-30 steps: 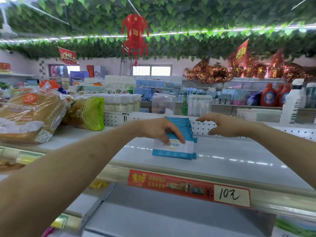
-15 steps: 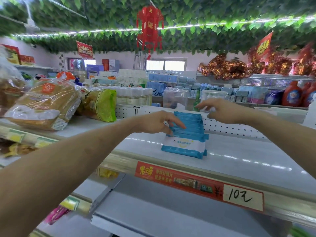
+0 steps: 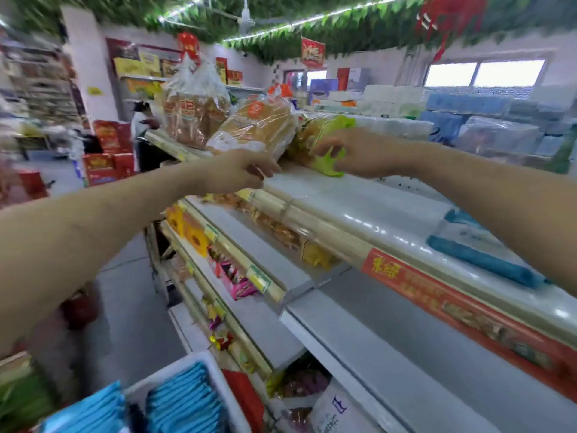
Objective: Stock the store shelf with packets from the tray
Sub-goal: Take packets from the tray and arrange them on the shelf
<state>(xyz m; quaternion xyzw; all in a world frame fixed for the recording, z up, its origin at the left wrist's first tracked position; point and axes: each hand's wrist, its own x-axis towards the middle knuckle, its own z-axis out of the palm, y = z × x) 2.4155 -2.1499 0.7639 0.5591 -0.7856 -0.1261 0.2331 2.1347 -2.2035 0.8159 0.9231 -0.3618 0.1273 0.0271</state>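
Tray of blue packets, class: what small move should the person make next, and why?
Probably lower the left hand to the tray and take blue packets: that hand appears to hold nothing, the tray is well filled, and the shelf shows bare space beside the stocked stack.

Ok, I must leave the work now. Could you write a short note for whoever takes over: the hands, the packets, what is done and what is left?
Left hand: at the lower edge of the bread bag, fingers close together; blur hides whether it pinches anything.
Right hand: grips the end of the green bag on the top shelf.
Done: a stack of blue packets lies on that shelf, partly hidden.
Left: the white tray, low left, holds rows of packets to move up.
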